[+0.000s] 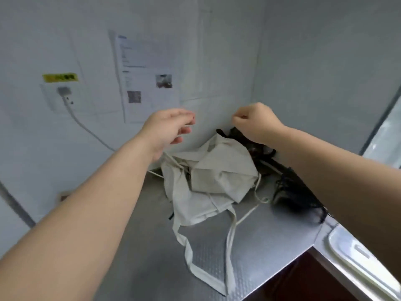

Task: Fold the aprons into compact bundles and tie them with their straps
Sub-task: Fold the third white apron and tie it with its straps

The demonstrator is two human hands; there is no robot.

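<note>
In the back corner of the embossed steel counter [141,246], below pale walls with taped paper sheets [147,83], the cream apron [217,170] lies crumpled, its straps [230,246] trailing toward the front edge. Both hands are raised above it. The left hand [167,131] has loosely curled fingers and the right hand [256,124] is fisted. Grip on any strap: cannot tell.

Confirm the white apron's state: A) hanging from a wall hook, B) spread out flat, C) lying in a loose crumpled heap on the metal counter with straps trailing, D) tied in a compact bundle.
C: the white apron lies rumpled on the metal counter, its straps trailing loose toward the near edge, untied.
</note>
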